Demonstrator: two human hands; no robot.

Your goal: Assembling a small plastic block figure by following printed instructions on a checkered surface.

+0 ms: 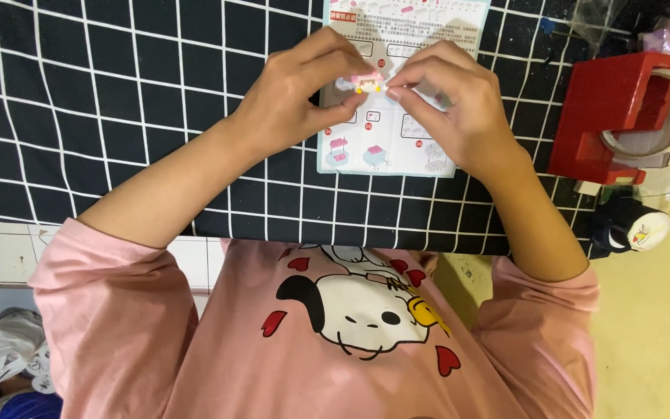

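Small pink-and-white toy brick model (367, 82) pinched between fingertips of left hand (292, 97) and right hand (459, 105), above pale-blue paper instruction sheet (397, 151).

A person in a pink long-sleeved top (195, 341), seen from above. The sleeves are loose and pushed up past the elbows, leaving both forearms bare down to the left hand (292, 97) and the right hand (459, 105). On the chest, a printed cartoon dog (358, 310) shows a white face and black ears, edged with a touch of yellow, with small red hearts (273, 322) scattered around it. No rings, watch or bracelets show on either hand or wrist.
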